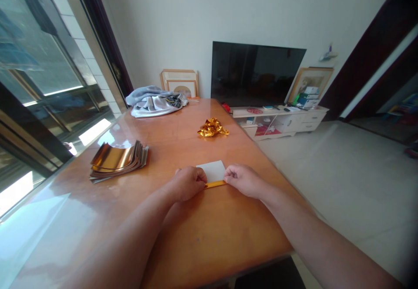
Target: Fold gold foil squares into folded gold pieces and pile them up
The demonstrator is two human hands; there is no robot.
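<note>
A sheet of foil paper (211,170) lies on the wooden table with its pale side up. Its near edge is folded over into a narrow gold strip. My left hand (189,183) pinches the left end of that fold, fingers closed. At the right end, my right hand (242,178) grips the same sheet between thumb and fingers. Beyond the hands sits a crumpled cluster of folded gold foil (213,127). Off to the left is a curved stack of gold foil sheets (116,158).
The glossy wooden table (176,136) has its right edge close to my right forearm. Bundled grey cloth (156,101) lies at the far left end, near picture frames (180,81). A television (256,73) stands by a low white cabinet (294,121).
</note>
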